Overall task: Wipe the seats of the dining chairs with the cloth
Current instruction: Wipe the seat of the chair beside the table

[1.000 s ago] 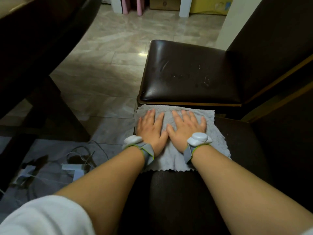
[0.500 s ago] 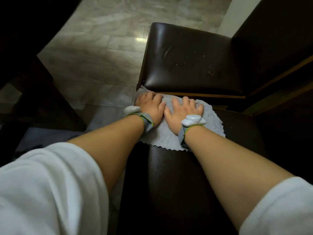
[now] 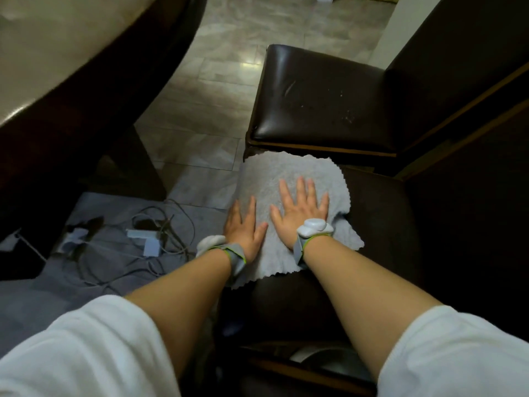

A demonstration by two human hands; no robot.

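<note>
A grey cloth point(image 3: 274, 176) lies spread over the left front part of the near dark chair seat point(image 3: 380, 230). My left hand point(image 3: 244, 224) presses flat on the cloth's left edge, fingers straight. Beside it my right hand point(image 3: 300, 209) lies flat on the middle of the cloth with fingers spread. A second dark leather chair seat point(image 3: 317, 101) stands just beyond, with pale specks and a scratch on its surface.
A dining table's edge point(image 3: 71, 67) curves across the upper left. Cables and small adapters point(image 3: 148, 239) lie on a grey mat on the floor to the left. Chair backs point(image 3: 469, 90) rise on the right. Tiled floor point(image 3: 200, 116) lies between table and chairs.
Both hands have slid back toward me with the cloth, away from the seat's far edge. More cloth now shows beyond the fingers.
</note>
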